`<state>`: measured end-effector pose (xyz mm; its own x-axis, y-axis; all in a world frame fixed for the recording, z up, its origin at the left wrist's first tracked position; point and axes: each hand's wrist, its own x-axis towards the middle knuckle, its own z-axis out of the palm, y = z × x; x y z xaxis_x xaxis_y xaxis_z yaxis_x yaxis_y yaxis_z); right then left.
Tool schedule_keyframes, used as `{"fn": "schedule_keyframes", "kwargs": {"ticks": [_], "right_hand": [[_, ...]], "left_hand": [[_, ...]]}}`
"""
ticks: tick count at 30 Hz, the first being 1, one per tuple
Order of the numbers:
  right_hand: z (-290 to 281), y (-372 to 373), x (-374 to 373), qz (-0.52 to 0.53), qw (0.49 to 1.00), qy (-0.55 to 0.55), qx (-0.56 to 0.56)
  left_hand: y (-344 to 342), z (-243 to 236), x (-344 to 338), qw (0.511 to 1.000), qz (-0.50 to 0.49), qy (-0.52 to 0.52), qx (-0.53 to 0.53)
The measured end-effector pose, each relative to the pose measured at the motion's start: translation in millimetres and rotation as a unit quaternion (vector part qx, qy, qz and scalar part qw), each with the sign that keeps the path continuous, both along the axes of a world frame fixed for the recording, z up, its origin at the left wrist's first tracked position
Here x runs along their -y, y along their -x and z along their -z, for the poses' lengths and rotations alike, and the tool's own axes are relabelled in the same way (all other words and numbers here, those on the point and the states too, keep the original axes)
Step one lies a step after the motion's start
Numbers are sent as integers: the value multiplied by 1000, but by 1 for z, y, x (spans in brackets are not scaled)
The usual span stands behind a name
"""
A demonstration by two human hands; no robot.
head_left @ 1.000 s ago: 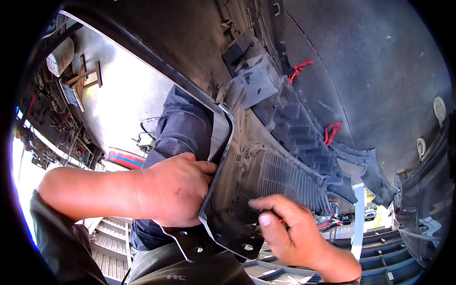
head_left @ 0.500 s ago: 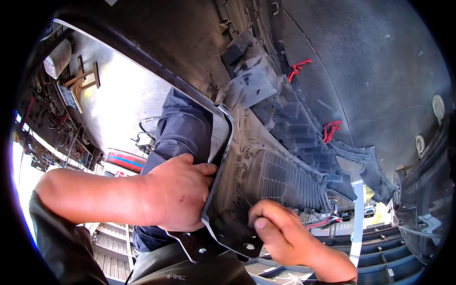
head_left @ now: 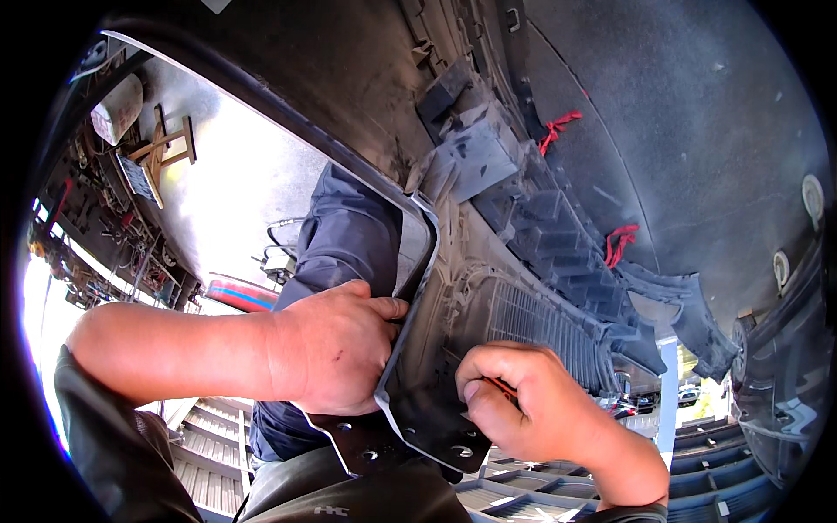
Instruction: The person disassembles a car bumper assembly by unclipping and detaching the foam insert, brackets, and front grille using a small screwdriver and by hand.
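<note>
A large dark bumper cover (head_left: 488,161) is in front of me, its inner side showing ribs and a slatted grille (head_left: 532,318). My left hand (head_left: 344,353) is closed around its bent edge, the fingertips hidden by the panel. Just below that hand, a flap with round holes (head_left: 366,449) rests near my lap. My right hand (head_left: 523,405) is closed in a fist beside the grille, around a tool with an orange and black handle (head_left: 501,390). The tool's working end cannot be made out.
Two red ties (head_left: 558,131) mark the bumper's far side. At right stands a dark car (head_left: 780,375). A wooden stand (head_left: 166,148) and cluttered equipment (head_left: 113,218) are at left. My leg (head_left: 349,231) is beside the panel's edge.
The view has shifted slightly, so the bumper appears a little further right. My right hand has turned, exposing the orange and black handle. My left hand keeps its hold on the edge.
</note>
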<state>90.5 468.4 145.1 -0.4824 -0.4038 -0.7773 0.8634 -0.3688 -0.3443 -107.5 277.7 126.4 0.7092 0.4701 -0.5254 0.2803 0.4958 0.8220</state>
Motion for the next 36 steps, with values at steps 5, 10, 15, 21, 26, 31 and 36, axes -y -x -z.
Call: {"fn": "schedule_keyframes", "kwargs": {"ticks": [5, 10, 15, 21, 26, 31, 36], "right_hand": [[11, 6, -6, -25, 999, 44, 11], [28, 8, -11, -54, 994, 89, 10], [41, 7, -11, -50, 988, 140, 32], [62, -10, -7, 3, 988, 152, -21], [78, -20, -3, -5, 973, 220, -64], [93, -42, 5, 72, 960, 268, -36], [94, -51, 3, 101, 949, 299, -7]], "left_hand": [[2, 0, -2, 999, -2, 36, 24], [5, 1, -7, 997, 59, 44, 34], [7, 3, -9, 997, 65, 37, 31], [6, 6, -13, 994, 103, 9, 25], [5, 8, -10, 994, 108, -1, 21], [5, 10, -14, 989, 145, -37, 9], [7, 9, -21, 986, 163, -21, 18]]}}
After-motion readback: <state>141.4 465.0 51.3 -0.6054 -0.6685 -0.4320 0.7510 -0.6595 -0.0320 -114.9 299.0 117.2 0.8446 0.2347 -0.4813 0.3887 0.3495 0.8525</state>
